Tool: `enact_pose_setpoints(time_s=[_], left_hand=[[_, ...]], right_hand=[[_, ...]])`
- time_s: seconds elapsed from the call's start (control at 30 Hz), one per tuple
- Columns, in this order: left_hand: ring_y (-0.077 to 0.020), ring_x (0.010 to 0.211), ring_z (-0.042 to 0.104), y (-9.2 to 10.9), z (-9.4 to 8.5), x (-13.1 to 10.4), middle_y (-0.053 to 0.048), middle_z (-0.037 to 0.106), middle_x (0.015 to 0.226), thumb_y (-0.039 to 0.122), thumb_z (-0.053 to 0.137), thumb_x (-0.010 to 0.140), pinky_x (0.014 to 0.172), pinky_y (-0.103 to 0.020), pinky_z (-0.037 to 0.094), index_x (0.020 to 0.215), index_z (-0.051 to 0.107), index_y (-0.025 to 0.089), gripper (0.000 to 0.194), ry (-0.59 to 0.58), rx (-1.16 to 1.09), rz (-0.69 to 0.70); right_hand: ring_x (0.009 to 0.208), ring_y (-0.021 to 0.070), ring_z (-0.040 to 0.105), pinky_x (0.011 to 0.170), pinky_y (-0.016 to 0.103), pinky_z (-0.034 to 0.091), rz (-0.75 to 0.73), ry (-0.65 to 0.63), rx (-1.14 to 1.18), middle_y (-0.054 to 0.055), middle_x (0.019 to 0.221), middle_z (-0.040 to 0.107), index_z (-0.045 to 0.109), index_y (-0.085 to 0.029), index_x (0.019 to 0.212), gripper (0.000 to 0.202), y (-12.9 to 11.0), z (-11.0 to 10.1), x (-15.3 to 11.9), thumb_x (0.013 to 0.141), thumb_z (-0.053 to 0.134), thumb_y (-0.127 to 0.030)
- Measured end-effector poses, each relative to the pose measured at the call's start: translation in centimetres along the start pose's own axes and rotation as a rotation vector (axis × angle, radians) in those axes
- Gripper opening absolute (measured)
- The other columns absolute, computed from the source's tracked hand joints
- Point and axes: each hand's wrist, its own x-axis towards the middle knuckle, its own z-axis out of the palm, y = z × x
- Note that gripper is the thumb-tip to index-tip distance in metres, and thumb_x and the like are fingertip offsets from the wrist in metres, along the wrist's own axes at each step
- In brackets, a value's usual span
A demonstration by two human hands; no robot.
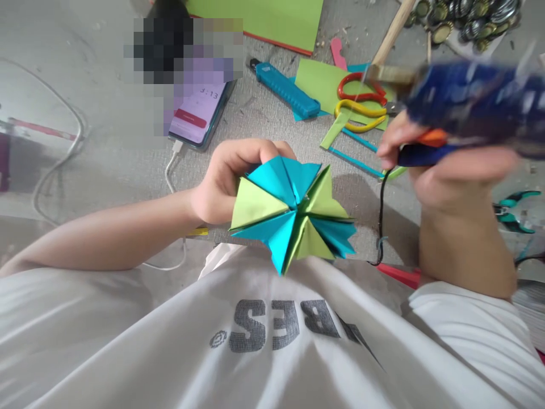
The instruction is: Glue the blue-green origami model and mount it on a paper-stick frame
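Note:
My left hand [230,176] holds a folded paper piece [293,213] made of blue and light green sections, fanned out around a centre, in front of my shirt. Its fingertips are partly hidden behind the paper. At the right, my right hand [451,170] grips a dark blue hot glue gun [472,102], blurred by motion, with an orange trigger and its tip pointing left. A black cord hangs from the handle. The glue gun's tip is apart from the paper piece, above and to the right of it.
Beyond the hands lie a blue cutter [285,88], scissors with red and yellow handles [361,116], green paper [264,23] and a phone [200,108] on a white cable. Bottle caps [472,23] are heaped at the back right; teal-handled pliers [515,211] lie at the right.

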Motion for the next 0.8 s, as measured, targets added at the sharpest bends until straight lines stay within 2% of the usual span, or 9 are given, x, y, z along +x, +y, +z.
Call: enact_pose_setpoints(time_s=[0.07,0.1,0.13,0.2,0.27,0.43,0.5,0.67,0.8], left_hand=[[-0.0174,0.079,0.072,-0.2,0.0,0.2,-0.008,0.075,0.091,0.040,0.093,0.096,0.071,-0.032,0.063,0.087,0.068,0.018,0.034,0.038,0.041,0.058],[-0.0169,0.079,0.072,-0.3,0.0,0.2,-0.007,0.074,0.091,0.039,0.093,0.095,0.071,-0.031,0.062,0.087,0.068,0.018,0.034,0.056,0.060,0.097],[-0.0163,0.078,0.072,-0.4,0.0,0.3,-0.007,0.074,0.090,0.039,0.093,0.095,0.071,-0.030,0.062,0.087,0.067,0.019,0.034,0.079,0.081,0.126],[-0.0143,0.074,0.070,-0.5,0.1,0.3,-0.005,0.073,0.087,0.038,0.094,0.094,0.068,-0.029,0.060,0.085,0.067,0.019,0.035,0.121,0.107,0.159],[-0.0126,0.069,0.067,-0.6,0.2,0.3,-0.004,0.073,0.085,0.040,0.096,0.092,0.066,-0.028,0.059,0.083,0.068,0.019,0.037,0.157,0.110,0.155],[-0.0112,0.067,0.065,-1.0,0.3,0.3,-0.003,0.073,0.081,0.040,0.099,0.090,0.067,-0.027,0.058,0.080,0.070,0.018,0.038,0.223,0.130,0.150],[-0.0104,0.067,0.064,-1.2,0.3,0.3,-0.003,0.072,0.081,0.037,0.098,0.091,0.067,-0.025,0.058,0.082,0.071,0.018,0.034,0.222,0.137,0.170],[-0.0135,0.071,0.070,-1.1,0.4,0.1,-0.006,0.075,0.085,0.037,0.099,0.089,0.068,-0.027,0.060,0.083,0.071,0.018,0.035,0.196,0.127,0.133],[-0.0155,0.077,0.072,-0.6,0.6,-0.4,-0.007,0.076,0.091,0.037,0.096,0.092,0.070,-0.028,0.061,0.089,0.071,0.019,0.031,0.135,0.189,0.128]], right_hand=[[0.055,0.0140,0.064,0.048,0.031,0.048,-0.006,0.014,0.070,0.000,0.072,0.075,0.081,-0.027,0.085,0.047,0.5,0.7,-0.4,0.083,0.100,-0.070],[0.055,0.0139,0.068,0.047,0.030,0.048,-0.010,-0.013,0.106,0.000,0.075,0.078,0.081,-0.027,0.090,0.038,0.8,1.1,-0.6,0.089,0.099,-0.061],[0.059,0.0146,0.073,0.048,0.029,0.050,0.028,-0.055,0.132,-0.001,0.078,0.081,0.080,-0.027,0.094,0.036,1.2,1.5,-0.8,0.091,0.097,-0.059],[0.066,0.0163,0.079,0.053,0.028,0.057,0.128,-0.122,0.188,-0.002,0.082,0.084,0.077,-0.028,0.099,0.044,2.0,2.3,-1.2,0.091,0.094,-0.067],[0.071,0.0166,0.081,0.061,0.029,0.064,0.188,-0.128,0.229,-0.004,0.082,0.083,0.076,-0.030,0.103,0.048,2.7,3.0,-1.7,0.092,0.090,-0.075],[0.081,0.0207,0.083,0.076,0.039,0.072,0.183,-0.075,0.158,-0.006,0.087,0.078,0.076,-0.034,0.100,0.052,3.0,3.3,-2.8,0.087,0.088,-0.083],[0.080,0.0204,0.080,0.078,0.040,0.072,0.151,-0.087,0.132,-0.005,0.087,0.076,0.076,-0.034,0.097,0.049,2.7,3.2,-3.1,0.085,0.092,-0.078],[0.089,0.0189,0.080,0.091,0.040,0.074,0.141,-0.090,0.151,-0.005,0.094,0.078,0.074,-0.032,0.099,0.032,1.4,3.1,-4.1,0.086,0.101,-0.042],[0.092,0.0195,0.080,0.094,0.041,0.074,0.233,-0.115,0.160,-0.004,0.095,0.078,0.070,-0.030,0.100,0.036,0.2,3.4,-4.9,0.085,0.101,-0.041]])
